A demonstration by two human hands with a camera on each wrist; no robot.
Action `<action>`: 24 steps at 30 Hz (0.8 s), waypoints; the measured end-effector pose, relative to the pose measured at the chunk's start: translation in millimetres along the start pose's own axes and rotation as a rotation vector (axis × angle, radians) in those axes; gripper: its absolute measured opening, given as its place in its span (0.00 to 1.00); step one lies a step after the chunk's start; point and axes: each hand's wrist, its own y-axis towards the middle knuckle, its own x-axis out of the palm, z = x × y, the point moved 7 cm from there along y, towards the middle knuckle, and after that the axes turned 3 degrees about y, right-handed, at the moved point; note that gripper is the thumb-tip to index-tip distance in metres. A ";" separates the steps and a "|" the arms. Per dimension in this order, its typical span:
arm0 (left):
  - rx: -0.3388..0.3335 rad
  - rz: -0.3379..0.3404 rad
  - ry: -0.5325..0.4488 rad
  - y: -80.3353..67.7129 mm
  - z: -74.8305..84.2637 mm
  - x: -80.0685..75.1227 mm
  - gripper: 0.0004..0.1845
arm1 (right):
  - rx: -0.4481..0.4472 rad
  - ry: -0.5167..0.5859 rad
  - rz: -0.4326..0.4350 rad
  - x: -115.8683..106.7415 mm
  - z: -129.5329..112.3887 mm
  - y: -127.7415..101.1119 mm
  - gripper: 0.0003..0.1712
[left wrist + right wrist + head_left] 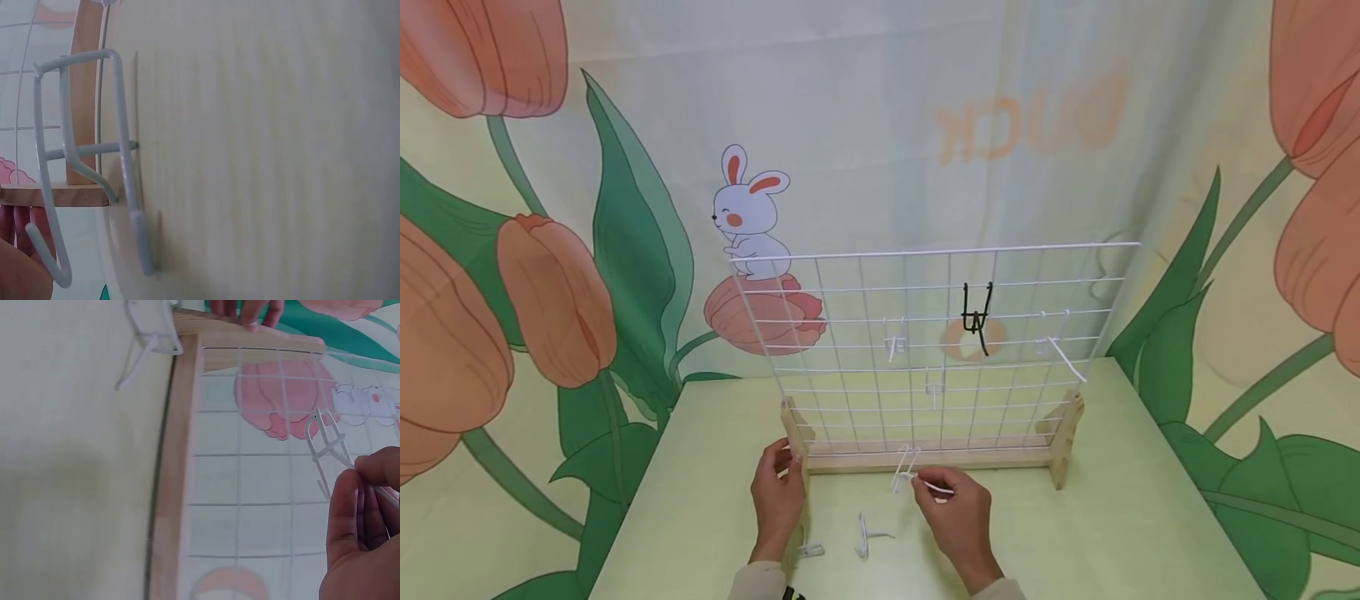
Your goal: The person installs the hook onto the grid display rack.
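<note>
At tabletop (715, 467) front, head view: left hand (777, 492) grips wooden foot (795, 433) of wire grid (925, 350); right hand (955, 508) pinches white hook (906, 471) just before grid base. Step, as judged: hook being brought to grid; next move needs prongs aligned w/ a wire. Left wrist view: spare hook (94, 162) lying on tabletop, only fingertips visible. Right wrist view: pinch on hook stem close up; grid cells clear.

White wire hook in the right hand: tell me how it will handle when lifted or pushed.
The white wire hook is thin bent wire, so probably light and stiff. The right hand pinches only its stem, so it may swivel. Its smooth coating looks slippery.
</note>
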 end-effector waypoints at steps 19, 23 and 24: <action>0.006 0.016 0.001 1.3 1.1 -0.9 0.18 | -0.143 0.107 -0.005 -0.4 -49.8 18.9 0.08; -0.001 0.013 0.001 0.1 0.9 -0.9 0.18 | -0.176 0.136 -0.015 3.7 -55.8 20.6 0.08; -0.003 0.014 0.002 0.0 0.7 -1.0 0.18 | -0.187 0.143 -0.019 5.0 -57.8 21.3 0.08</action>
